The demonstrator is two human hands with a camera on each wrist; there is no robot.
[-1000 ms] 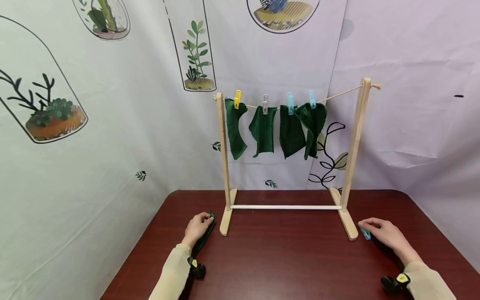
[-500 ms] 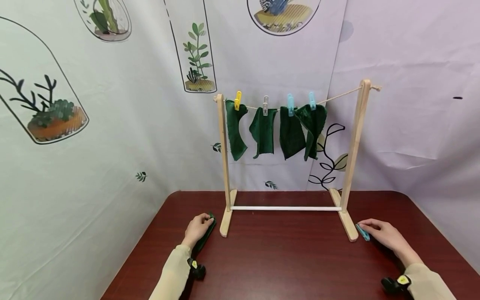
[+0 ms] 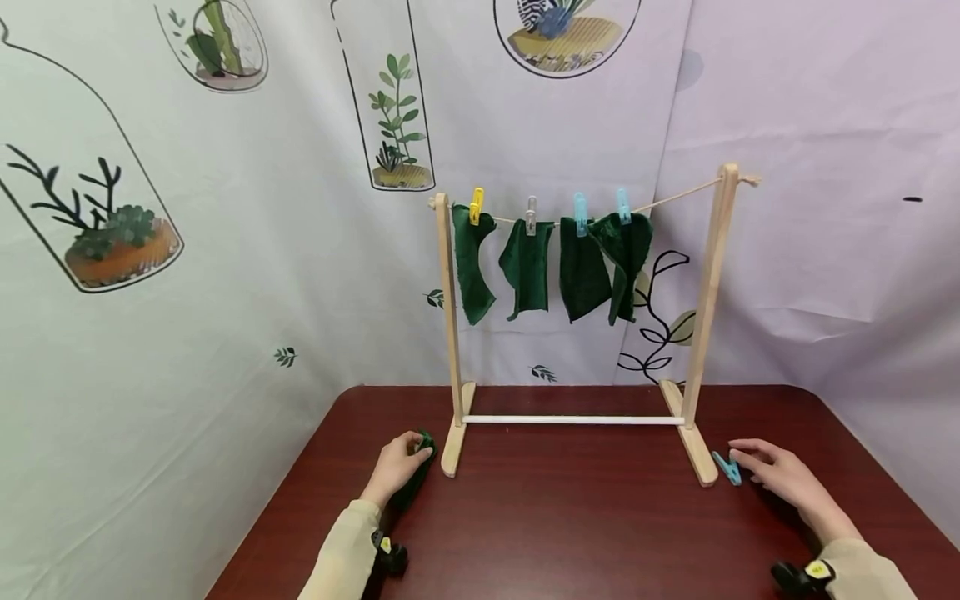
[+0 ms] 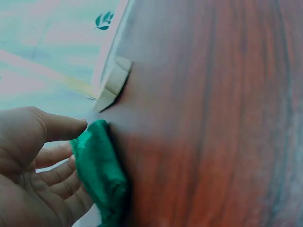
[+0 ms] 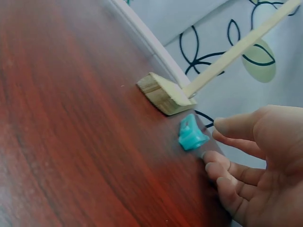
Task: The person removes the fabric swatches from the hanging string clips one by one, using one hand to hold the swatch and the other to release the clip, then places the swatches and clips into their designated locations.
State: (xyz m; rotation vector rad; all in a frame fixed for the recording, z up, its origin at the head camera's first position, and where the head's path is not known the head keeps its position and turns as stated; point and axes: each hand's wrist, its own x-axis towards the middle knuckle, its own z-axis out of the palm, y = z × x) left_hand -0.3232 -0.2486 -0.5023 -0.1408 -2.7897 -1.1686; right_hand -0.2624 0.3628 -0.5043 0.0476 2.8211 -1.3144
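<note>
My left hand (image 3: 418, 451) grips a dark green cloth (image 3: 417, 475) lying on the brown table by the left foot of a wooden drying rack (image 3: 452, 333). In the left wrist view the thumb lies over the cloth (image 4: 102, 175) and the fingers (image 4: 61, 170) curl beneath it. A blue clothespin (image 3: 726, 468) lies on the table beside the rack's right foot (image 3: 697, 454). My right hand (image 3: 744, 463) rests just right of it with loosely bent fingers. In the right wrist view the clothespin (image 5: 191, 134) sits a little apart from the fingertips (image 5: 213, 166).
Several green cloths (image 3: 528, 265) hang from the rack's string, pinned by a yellow peg (image 3: 476, 205), a white peg (image 3: 531, 212) and two blue pegs (image 3: 580, 210). A printed fabric backdrop (image 3: 225, 275) closes off the table's far and left sides.
My right hand has let go of the blue clothespin, which now lies on the table, and drawn back slightly. My left hand stays on the green cloth.
</note>
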